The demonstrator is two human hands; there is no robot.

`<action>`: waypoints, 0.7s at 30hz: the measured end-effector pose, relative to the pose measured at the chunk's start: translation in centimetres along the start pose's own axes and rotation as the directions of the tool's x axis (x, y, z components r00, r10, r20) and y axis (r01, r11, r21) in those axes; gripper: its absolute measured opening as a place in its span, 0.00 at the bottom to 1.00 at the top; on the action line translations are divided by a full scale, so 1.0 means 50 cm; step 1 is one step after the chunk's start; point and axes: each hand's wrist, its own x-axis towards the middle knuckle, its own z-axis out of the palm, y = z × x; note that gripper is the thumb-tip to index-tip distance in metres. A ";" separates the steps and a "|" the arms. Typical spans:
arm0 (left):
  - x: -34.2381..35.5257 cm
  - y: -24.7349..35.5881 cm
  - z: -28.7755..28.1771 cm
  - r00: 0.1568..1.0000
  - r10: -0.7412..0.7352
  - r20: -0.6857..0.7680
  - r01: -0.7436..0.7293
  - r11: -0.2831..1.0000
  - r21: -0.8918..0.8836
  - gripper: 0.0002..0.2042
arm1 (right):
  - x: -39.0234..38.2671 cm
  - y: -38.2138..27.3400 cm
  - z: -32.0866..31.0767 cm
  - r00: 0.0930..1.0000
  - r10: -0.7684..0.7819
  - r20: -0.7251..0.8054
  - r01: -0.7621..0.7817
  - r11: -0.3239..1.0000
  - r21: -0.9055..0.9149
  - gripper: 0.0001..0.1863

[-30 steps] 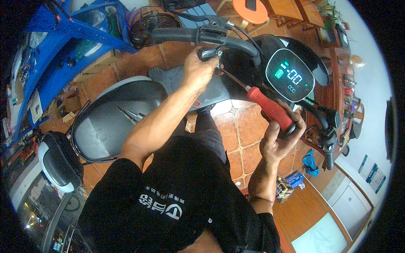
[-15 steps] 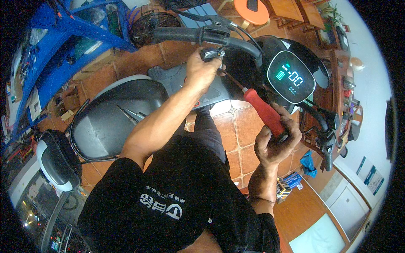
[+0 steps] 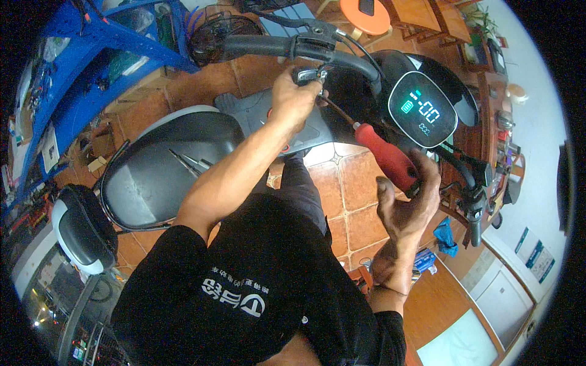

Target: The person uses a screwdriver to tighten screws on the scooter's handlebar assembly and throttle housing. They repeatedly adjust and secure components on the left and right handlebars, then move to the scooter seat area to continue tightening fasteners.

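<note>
My left hand (image 3: 294, 100) is closed round a small black part with a shiny metal end (image 3: 309, 75), just below the left handlebar grip (image 3: 259, 46). The tip of a red-handled screwdriver (image 3: 386, 155) reaches this part; its thin shaft slants up from the handle, and the exact contact is hidden by my fingers. At the butt of the handle, my right hand (image 3: 410, 204) has its fingers curled against the red grip, while the thumb stands off to the side. The scooter's lit display (image 3: 423, 110) lies right of the screwdriver.
The black scooter seat (image 3: 174, 168) carries pointed metal tools (image 3: 189, 162) beside my left forearm. Blue shelving (image 3: 91, 79) and a black fan (image 3: 223, 38) stand at the far left. An orange round stool (image 3: 365, 17) is at the back, a wooden table (image 3: 439, 305) at lower right.
My right thumb has come away from the screwdriver handle, and the right hand has loosened and shifted slightly right. My left hand and the small part stay nearly in place.
</note>
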 end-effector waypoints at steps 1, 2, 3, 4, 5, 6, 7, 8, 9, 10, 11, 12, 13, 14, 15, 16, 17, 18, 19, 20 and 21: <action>0.000 -0.001 0.000 1.000 0.004 0.007 -0.004 1.000 0.002 0.06 | 0.024 -0.008 -0.008 0.986 -0.163 -0.037 0.160 0.984 -0.082 0.29; 0.000 -0.003 0.001 1.000 0.005 0.017 -0.005 1.000 0.001 0.06 | 0.019 -0.006 -0.007 0.987 -0.160 -0.017 0.159 0.986 -0.040 0.29; 0.000 -0.004 0.001 1.000 0.007 0.026 -0.007 1.000 -0.001 0.06 | 0.009 0.002 -0.003 0.987 -0.158 0.003 0.158 0.987 0.002 0.28; 0.000 -0.005 0.000 1.000 0.003 0.027 -0.003 1.000 -0.013 0.06 | -0.002 0.012 -0.002 0.987 -0.156 0.023 0.155 0.987 0.044 0.28; 0.001 -0.006 -0.001 1.000 0.002 0.025 -0.001 1.000 -0.025 0.06 | -0.008 0.014 -0.007 0.989 -0.116 0.087 0.119 0.992 -0.028 0.28; 0.001 -0.005 -0.002 1.000 0.000 0.022 0.001 0.999 -0.036 0.06 | 0.000 0.013 -0.010 0.987 -0.139 0.084 0.141 0.990 -0.019 0.27; 0.000 -0.003 -0.003 1.000 0.001 0.030 0.000 0.999 -0.037 0.06 | 0.019 0.007 -0.016 0.983 -0.162 0.081 0.163 0.987 -0.010 0.27; -0.002 0.004 -0.002 0.999 -0.001 0.040 0.003 0.999 -0.038 0.07 | 0.037 -0.007 -0.024 0.980 -0.182 0.078 0.183 0.983 -0.001 0.26; -0.005 0.007 -0.001 0.999 -0.003 0.048 0.004 0.999 -0.037 0.07 | 0.046 -0.020 -0.036 0.975 -0.199 0.100 0.201 0.980 -0.007 0.23; -0.005 0.005 -0.002 0.999 -0.011 0.050 0.014 0.999 -0.048 0.07 | 0.042 -0.014 -0.033 0.974 -0.206 0.090 0.205 0.979 0.021 0.23; -0.005 0.003 0.001 0.998 -0.019 0.056 0.022 0.998 -0.062 0.07 | 0.036 -0.003 -0.028 0.974 -0.214 0.079 0.211 0.977 0.044 0.22; -0.005 0.002 0.003 0.998 -0.026 0.062 0.031 0.997 -0.075 0.07 | 0.031 0.004 -0.023 0.973 -0.220 0.067 0.216 0.974 0.068 0.22; -0.005 0.002 0.005 0.997 -0.032 0.068 0.038 0.996 -0.086 0.07 | 0.030 0.005 -0.019 0.980 -0.196 0.024 0.194 0.980 0.044 0.20; -0.006 0.002 0.002 0.997 -0.037 0.071 0.044 0.994 -0.100 0.07 | 0.039 0.013 -0.020 0.969 -0.248 0.006 0.248 0.968 -0.028 0.20; -0.007 0.003 0.000 0.996 -0.042 0.075 0.050 0.992 -0.114 0.07 | 0.038 0.010 -0.021 0.981 -0.194 -0.006 0.193 0.980 -0.054 0.20; -0.007 0.005 -0.001 0.996 -0.048 0.074 0.058 0.990 -0.131 0.08 | 0.036 0.007 -0.022 0.990 -0.140 -0.019 0.138 0.987 -0.080 0.20; -0.008 0.011 0.003 0.996 -0.055 0.075 0.065 0.988 -0.139 0.09 | 0.039 0.012 -0.020 0.987 -0.153 -0.041 0.148 0.984 -0.098 0.20; -0.009 0.014 0.006 0.995 -0.062 0.076 0.073 0.986 -0.148 0.10 | 0.041 0.011 -0.019 0.983 -0.180 -0.022 0.179 0.982 -0.057 0.20; -0.009 0.012 0.006 0.996 -0.056 0.072 0.067 0.986 -0.153 0.09 | 0.044 0.008 -0.018 0.978 -0.208 -0.003 0.208 0.978 -0.015 0.20; -0.008 0.009 0.007 0.996 -0.052 0.071 0.063 0.985 -0.161 0.09 | 0.047 0.002 -0.018 0.972 -0.236 0.016 0.235 0.972 0.022 0.20; -0.007 0.006 0.007 0.996 -0.047 0.071 0.058 0.984 -0.171 0.09 | 0.037 -0.008 -0.026 0.969 -0.192 0.155 0.199 0.980 -0.031 0.21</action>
